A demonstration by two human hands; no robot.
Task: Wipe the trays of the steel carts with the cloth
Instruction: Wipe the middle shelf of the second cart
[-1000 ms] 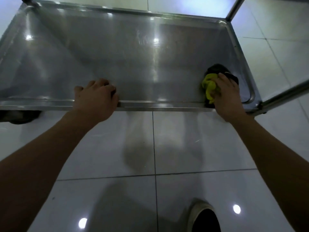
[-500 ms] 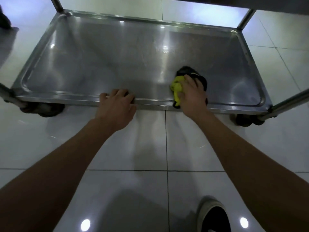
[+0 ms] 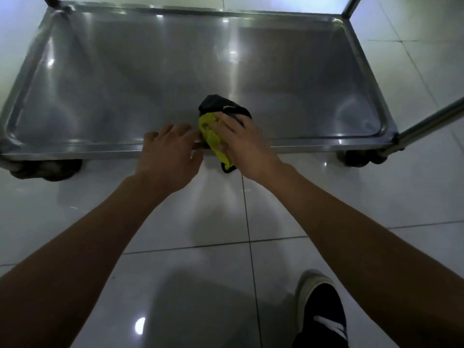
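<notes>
At the near rim of the steel tray, the right hand presses a yellow-and-black cloth, its fingers laid loosely over it. Just beside it, the left hand rests with relaxed fingers over the rim, holding nothing.

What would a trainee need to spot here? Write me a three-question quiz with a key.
1. True or false: the cloth lies at the tray's far edge.
2. Which hand presses the cloth? A) left hand B) right hand
3. Fill in: the cloth is black and ____.

Key:
1. False; it lies at the near rim, partly hanging over it.
2. B; the right hand lies on it, while the left hand is at the rim beside it with fingers loosely extended.
3. Yellow.
</notes>
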